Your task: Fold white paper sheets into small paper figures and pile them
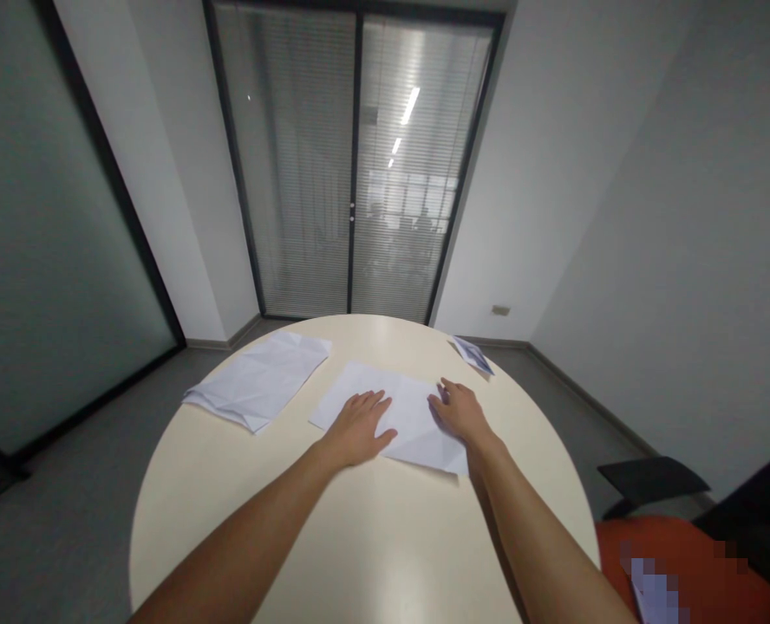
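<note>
- A white sheet [414,416] lies near the middle of the round table [359,546], a little toward its far edge, slightly askew.
- The person's left hand [359,429] rests palm down on the sheet's left part, fingers nearly together, thumb spread away.
- The right hand [461,412] is at the sheet's right side, fingers bent and slightly apart; whether they pinch the paper cannot be told.
- Creased papers [264,373] lie by the table's far-left edge; a small folded paper [473,355] sits at the far-right edge.
- The step seems to be steadying and flattening the sheet. It would go best with the left palm as a light anchor while the right fingers smooth outward.
- The sheet's near edge casts a shadow and looks slightly raised, so gentle, even pressure there should avoid fresh creases.
</note>
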Motion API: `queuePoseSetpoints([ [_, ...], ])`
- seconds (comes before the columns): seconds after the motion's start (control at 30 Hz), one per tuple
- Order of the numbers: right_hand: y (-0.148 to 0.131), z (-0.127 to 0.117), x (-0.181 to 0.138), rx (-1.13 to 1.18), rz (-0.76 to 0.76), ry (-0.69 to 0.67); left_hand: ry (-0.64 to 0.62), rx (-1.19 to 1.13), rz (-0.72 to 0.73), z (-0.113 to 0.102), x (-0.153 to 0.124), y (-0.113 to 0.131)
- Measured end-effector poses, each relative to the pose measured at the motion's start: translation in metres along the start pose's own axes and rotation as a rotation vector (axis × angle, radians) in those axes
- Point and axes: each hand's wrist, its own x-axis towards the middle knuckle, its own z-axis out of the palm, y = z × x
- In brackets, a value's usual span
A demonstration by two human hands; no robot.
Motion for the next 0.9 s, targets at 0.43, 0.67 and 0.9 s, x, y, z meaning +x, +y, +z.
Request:
queuePoseSetpoints([
  [0.43,0.005,-0.01,-0.002,-0.067,0.121,-0.001,0.116,0.029,-0.091,-0.001,0.006,-0.008],
  [0.67,0.01,-0.006,0.003,0.03,0.142,0.0,0.161,0.047,-0.089,-0.004,0.004,-0.005],
  [0.9,0.017,-0.001,0.011,0.353,0.143,0.09,0.13,0.029,-0.085,0.0,0.001,-0.006],
])
